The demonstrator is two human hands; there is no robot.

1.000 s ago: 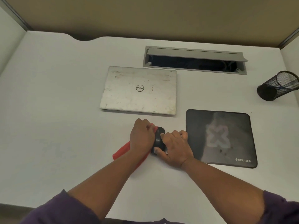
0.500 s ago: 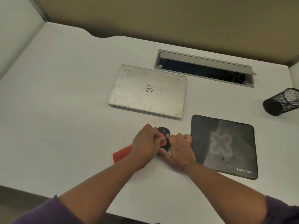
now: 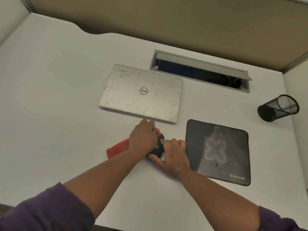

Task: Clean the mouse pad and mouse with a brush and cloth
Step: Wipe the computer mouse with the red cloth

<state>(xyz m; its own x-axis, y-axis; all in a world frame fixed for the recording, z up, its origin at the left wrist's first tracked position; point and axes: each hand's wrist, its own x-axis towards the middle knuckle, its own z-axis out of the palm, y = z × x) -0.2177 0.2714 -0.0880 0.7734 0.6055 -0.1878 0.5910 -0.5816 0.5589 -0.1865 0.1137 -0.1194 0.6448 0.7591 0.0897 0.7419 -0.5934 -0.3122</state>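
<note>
so the mouse [image 3: 156,148] sits wedged between both grips, long axis 1-to-7 o'clock: right hand [image 3: 172,155] pinching it at 3, left hand [image 3: 143,139] clutching the red cloth [image 3: 118,148] at 9.

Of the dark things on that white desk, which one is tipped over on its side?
The black wire-mesh pen cup at the desk's right edge; its open mouth faces sideways. The black mouse pad lies flat, and the black mouse sits between the hands.

Surface [image 3: 66,114]: white, with a grey cable hatch [image 3: 200,70] open at the rear.
Centre: closed silver laptop [image 3: 141,94].
Front: red cloth [image 3: 118,147], black mouse [image 3: 157,150].
Right: dark mouse pad [image 3: 218,151]; mesh cup [image 3: 278,108] on its side.
</note>
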